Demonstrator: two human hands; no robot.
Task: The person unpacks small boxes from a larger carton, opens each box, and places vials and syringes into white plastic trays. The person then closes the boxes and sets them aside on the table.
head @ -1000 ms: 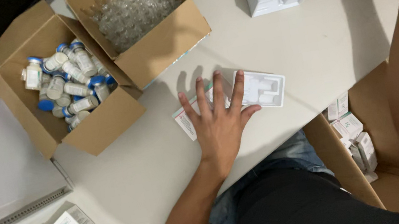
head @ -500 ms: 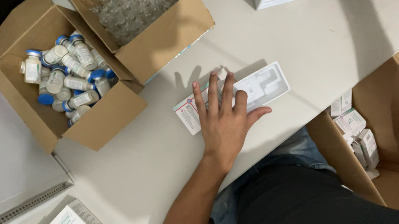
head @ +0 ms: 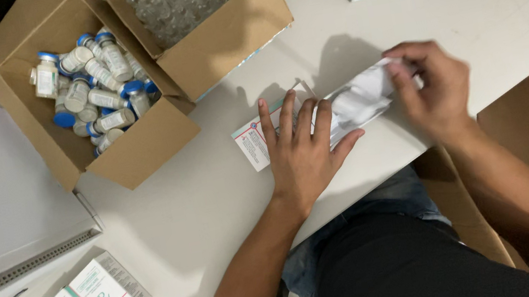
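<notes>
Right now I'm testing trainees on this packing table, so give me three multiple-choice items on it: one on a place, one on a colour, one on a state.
1. Where does the left hand rest?
A. in a cardboard box
B. flat on the small carton
C. on the lap

2. What colour are the caps of the labelled vials?
A. red
B. green
C. blue

3. What does the right hand do?
A. grips the white folded paper
B. hangs free
C. holds a vial

Answers:
1 B, its fingers are spread over the carton on the table.
2 C, blue caps show in the left open box.
3 A, its fingers close on the paper's end.
</notes>
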